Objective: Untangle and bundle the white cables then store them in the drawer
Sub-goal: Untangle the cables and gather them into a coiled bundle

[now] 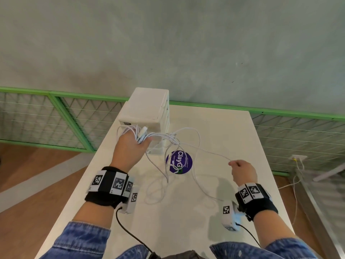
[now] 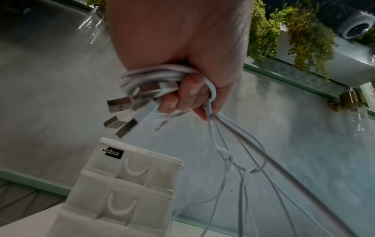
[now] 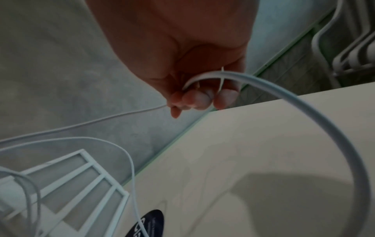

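My left hand (image 1: pixel 133 144) is raised in front of the white drawer unit (image 1: pixel 147 109) and grips a bundle of white cables (image 2: pixel 154 78), with several USB plugs (image 2: pixel 121 105) sticking out of the fist. Loose cable strands (image 1: pixel 179 144) trail from that hand, tangled, down across the table toward my right hand (image 1: pixel 240 169). That hand pinches one white cable (image 3: pixel 202 78) between curled fingers (image 3: pixel 198 99), and the strand is pulled fairly taut between the two hands. The drawer unit (image 2: pixel 125 184) shows stacked drawers with curved handles, the ones I can see pushed in.
The white table (image 1: pixel 224 128) carries a round purple sticker (image 1: pixel 179 162) under the hanging loops. A green-framed mesh fence (image 1: pixel 56 116) runs behind and beside the table. A wall socket with a cord (image 1: pixel 298 159) is at the right, past the table edge.
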Demonstrator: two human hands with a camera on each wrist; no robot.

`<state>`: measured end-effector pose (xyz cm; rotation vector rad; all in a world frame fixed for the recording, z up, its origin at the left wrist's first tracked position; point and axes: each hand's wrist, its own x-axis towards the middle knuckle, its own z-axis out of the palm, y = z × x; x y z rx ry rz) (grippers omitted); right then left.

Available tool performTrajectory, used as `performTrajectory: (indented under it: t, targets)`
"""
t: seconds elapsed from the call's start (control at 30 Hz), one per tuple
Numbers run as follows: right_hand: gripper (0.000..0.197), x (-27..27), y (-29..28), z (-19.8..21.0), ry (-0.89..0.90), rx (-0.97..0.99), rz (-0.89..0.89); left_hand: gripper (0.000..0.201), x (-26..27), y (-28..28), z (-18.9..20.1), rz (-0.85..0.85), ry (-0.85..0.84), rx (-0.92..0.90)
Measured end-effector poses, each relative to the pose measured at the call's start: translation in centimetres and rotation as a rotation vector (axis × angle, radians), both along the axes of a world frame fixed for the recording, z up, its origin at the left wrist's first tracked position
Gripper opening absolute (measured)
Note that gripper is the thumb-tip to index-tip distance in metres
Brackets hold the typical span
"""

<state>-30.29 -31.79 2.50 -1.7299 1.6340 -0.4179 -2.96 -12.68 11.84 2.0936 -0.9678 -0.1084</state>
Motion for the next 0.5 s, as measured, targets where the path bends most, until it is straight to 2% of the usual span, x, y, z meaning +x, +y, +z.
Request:
performTrajectory:
  t: [0.23,0.37,0.5]
  targets:
    - [0.031,-3.1,-0.3,-2.1,0.283,0.127,-0.115,0.029,0.5,-0.1,-0.2,-0.023,-0.026,0.039]
    - [0.033,-3.9,0.5,-2.6,0.453,0.187,-0.046,0.03,1.6,0.3,0.0,0.045,-0.005,0.029]
    - [0.03,-2.6,0.8,-2.9,0.387,0.172,0.009,0.026,0.3,-0.2,1.0,0.009,0.005,-0.001]
